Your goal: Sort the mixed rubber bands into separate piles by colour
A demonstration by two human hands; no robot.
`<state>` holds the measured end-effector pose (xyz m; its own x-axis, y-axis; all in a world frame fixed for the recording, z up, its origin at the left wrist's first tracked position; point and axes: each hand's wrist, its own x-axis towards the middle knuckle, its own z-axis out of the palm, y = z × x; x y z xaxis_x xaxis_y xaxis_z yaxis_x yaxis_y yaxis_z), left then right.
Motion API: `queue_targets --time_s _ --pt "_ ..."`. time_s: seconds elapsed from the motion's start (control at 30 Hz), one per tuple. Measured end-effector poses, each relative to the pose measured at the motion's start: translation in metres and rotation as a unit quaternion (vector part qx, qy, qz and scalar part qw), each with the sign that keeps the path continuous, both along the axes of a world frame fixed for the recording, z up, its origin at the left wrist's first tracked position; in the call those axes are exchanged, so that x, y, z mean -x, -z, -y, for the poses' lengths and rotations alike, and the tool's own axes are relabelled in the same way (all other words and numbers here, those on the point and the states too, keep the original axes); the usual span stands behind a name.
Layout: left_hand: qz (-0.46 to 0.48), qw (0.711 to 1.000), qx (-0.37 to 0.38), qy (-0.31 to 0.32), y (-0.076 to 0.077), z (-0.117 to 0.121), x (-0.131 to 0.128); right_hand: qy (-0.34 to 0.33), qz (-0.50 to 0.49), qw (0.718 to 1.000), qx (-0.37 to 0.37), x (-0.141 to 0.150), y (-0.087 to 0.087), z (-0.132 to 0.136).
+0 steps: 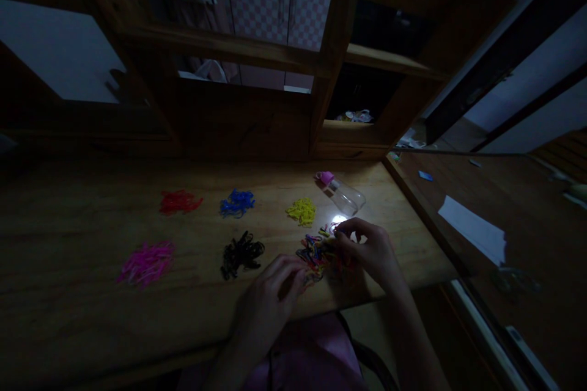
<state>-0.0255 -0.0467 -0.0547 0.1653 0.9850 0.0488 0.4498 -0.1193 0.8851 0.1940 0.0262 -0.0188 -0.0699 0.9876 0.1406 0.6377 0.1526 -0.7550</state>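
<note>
A mixed pile of multicoloured rubber bands [316, 253] lies on the wooden table near its front edge. At the pile's left side is my left hand [275, 290], fingers curled and thumb tip close to them; whatever they pinch is too small and dark to make out. My right hand [369, 250] reaches in from the right, thumb and forefinger closed on rubber bands at the pile's upper right. Sorted by colour, separate heaps lie to the left: yellow bands [301, 212], blue bands [237, 203], black bands [242, 255], red bands [178, 201] and pink bands [147, 263].
A clear bottle with a pink cap [342, 192] lies on its side behind the pile, near a bright light spot. Wooden shelving [247, 116] rises along the table's back. On a lower surface to the right are white paper [474, 229] and a blue card [425, 176].
</note>
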Motion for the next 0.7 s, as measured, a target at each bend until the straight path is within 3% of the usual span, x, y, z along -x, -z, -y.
queue_targets --time_s 0.17,0.3,0.47,0.7 --pt "0.04 0.999 0.015 -0.018 0.001 -0.001 0.002 0.01 -0.133 0.99 0.034 0.009 -0.005 0.007" --pt "0.161 0.983 0.072 -0.056 0.003 -0.003 0.001 -0.001 -0.254 0.961 0.108 0.03 0.004 0.014" --pt "0.285 0.951 0.088 -0.074 -0.001 -0.006 -0.004 -0.038 -0.319 0.933 0.163 0.056 0.013 0.023" --pt "0.209 0.972 0.004 -0.109 -0.001 -0.005 -0.003 -0.082 -0.274 0.946 0.154 0.066 0.013 0.028"
